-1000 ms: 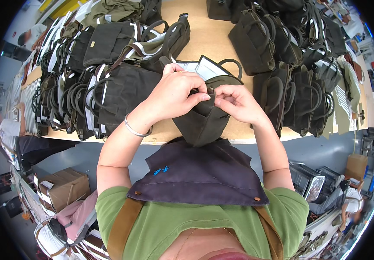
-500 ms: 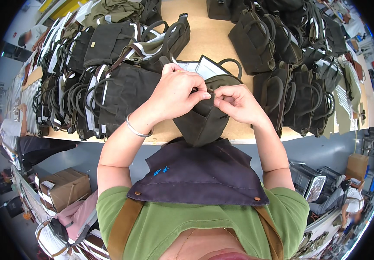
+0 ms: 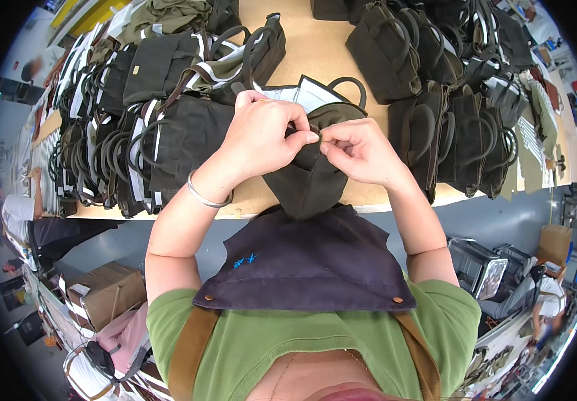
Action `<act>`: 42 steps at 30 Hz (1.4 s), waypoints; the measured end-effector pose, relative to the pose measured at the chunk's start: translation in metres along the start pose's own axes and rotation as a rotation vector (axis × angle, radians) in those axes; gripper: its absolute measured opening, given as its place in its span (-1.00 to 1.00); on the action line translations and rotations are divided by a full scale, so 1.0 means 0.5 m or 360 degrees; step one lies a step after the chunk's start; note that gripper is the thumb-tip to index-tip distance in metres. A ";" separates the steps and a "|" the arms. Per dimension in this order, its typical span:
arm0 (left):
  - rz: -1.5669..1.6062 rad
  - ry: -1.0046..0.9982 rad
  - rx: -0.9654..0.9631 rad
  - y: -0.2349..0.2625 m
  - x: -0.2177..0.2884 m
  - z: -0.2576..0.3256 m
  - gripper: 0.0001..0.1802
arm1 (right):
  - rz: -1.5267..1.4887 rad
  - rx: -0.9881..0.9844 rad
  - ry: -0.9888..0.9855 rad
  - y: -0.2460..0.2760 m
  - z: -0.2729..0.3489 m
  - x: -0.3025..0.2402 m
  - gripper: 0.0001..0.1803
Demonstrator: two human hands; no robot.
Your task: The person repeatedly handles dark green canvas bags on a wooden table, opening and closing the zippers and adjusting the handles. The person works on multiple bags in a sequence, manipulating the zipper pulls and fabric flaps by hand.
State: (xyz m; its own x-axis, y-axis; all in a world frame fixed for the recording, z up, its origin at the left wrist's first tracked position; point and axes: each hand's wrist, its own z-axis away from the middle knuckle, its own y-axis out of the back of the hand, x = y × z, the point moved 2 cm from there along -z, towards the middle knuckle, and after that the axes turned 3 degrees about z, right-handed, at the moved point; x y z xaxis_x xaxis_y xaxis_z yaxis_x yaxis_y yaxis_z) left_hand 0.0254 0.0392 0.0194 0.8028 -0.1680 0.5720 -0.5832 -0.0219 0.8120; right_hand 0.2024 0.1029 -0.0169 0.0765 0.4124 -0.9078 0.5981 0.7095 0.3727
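Dark olive-green fabric bag: is resting at the near side of the light-brown flat tabletop, its lower end pointing toward the dark purple cloth apron bib; whether the two are touching, I cannot tell

Left hand: is curling over the bag's upper edge, thumb and forefinger closing on it in a pinch, a thin silver metal bangle circling the wrist

Right hand: is meeting that edge from the other side, thumb and forefinger almost together, the other fingers bending inward; what is lying between the tips is too small to tell

Fingertip gap: is looking a little narrower than half a second ago, both hands keeping to the same stretch of edge

Pale stiff lining with dark edging: is standing up beyond the hands, beside a black looped handle

Whole view: is sliding slightly left and upward, the dark fabric bags on the left and the dark fabric bags on the right shifting with the tabletop, so the head is probably moving rather than the bags

Work at the edge: is, by my judgement, continuing as close fingertip handling at one spot, with no change of grip showing
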 end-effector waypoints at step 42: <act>0.0230 -0.0422 -0.0186 0.039 -0.002 0.019 -0.92 | 0.0827 -0.0585 -0.0042 0.064 -0.015 -0.015 -0.54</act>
State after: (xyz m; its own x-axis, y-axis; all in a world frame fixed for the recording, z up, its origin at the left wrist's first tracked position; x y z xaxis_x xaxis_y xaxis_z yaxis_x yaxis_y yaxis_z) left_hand 0.0119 0.0294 0.0336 0.6434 -0.4124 0.6449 -0.6583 0.1319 0.7411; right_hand 0.2150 0.1268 0.0033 0.3054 0.7448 -0.5933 0.1651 0.5722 0.8033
